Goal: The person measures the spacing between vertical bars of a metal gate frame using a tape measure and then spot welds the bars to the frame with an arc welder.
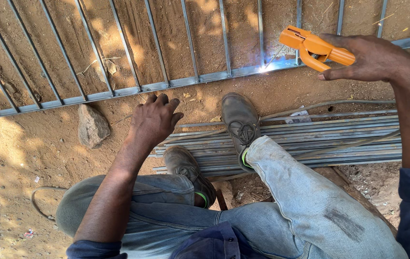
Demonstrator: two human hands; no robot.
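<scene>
My right hand (375,60) grips an orange welding electrode holder (316,47) at the upper right. Its thin rod (273,58) slants down to a bright spark (263,68) on the bottom rail of a grey metal grille (118,91) lying on the dirt. My left hand (154,120) rests knuckles-up, fingers curled, on the ground just below that rail, holding nothing. Both my feet in worn grey shoes (241,122) stand on a bundle of thin steel bars (329,139).
A rough stone (93,127) lies on the dirt left of my left hand. A cable (339,103) runs along the top of the bar bundle. A wire loop (37,201) lies at the lower left. My knees in pale jeans fill the bottom centre.
</scene>
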